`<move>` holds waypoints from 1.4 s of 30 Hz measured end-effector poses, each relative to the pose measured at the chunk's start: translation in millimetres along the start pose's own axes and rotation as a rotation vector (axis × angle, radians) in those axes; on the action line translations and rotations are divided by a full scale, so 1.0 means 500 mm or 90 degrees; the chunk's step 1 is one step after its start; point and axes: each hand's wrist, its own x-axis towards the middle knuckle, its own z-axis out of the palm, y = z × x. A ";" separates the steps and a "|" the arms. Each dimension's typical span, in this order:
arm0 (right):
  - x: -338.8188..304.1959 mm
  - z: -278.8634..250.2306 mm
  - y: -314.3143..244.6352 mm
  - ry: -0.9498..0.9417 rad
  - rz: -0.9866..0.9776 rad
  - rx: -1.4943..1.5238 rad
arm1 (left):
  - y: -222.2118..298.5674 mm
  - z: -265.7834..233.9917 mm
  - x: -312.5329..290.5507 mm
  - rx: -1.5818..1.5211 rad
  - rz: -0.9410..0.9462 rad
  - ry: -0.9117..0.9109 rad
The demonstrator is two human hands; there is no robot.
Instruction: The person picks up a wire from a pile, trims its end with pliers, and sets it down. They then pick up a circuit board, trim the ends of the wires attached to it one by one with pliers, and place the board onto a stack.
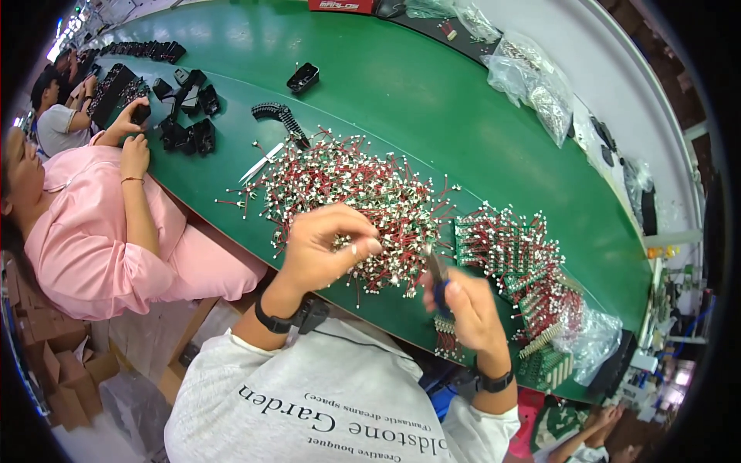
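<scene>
My left hand (328, 243) is over the near side of a big heap of small parts with red wires and white connectors (347, 181). Its thumb and fingers are drawn together in a pinch; whatever is between them is too small to make out. To its right, my right hand (471, 309) is closed around a blue-handled tool (440, 292) that looks like pliers, its metal head pointing up toward the heap. Motion smears this hand and the tool. Right of the heap lie green circuit boards (494, 245) with the same red wires and white connectors attached.
White tweezers (261, 163) and a black cable chain (282, 117) lie beyond the heap. A black housing (302, 78) sits on the green table (401, 85). To the left, a person in pink (108, 231) handles black housings (189, 104). Clear plastic bags (532, 81) line the far right edge.
</scene>
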 end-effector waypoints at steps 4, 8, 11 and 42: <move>0.060 -0.008 -0.017 0.153 -0.109 -0.387 | 0.012 -0.054 0.012 0.314 -0.115 0.071; 0.056 0.000 -0.028 0.190 0.008 -0.635 | 0.021 -0.055 0.018 0.530 -0.070 0.161; -0.010 -0.019 -0.020 0.274 -0.097 -0.505 | 0.053 -0.026 -0.005 0.413 -0.033 0.149; -0.237 0.103 0.248 0.488 -0.114 0.273 | -0.041 0.321 -0.029 0.368 0.088 -0.388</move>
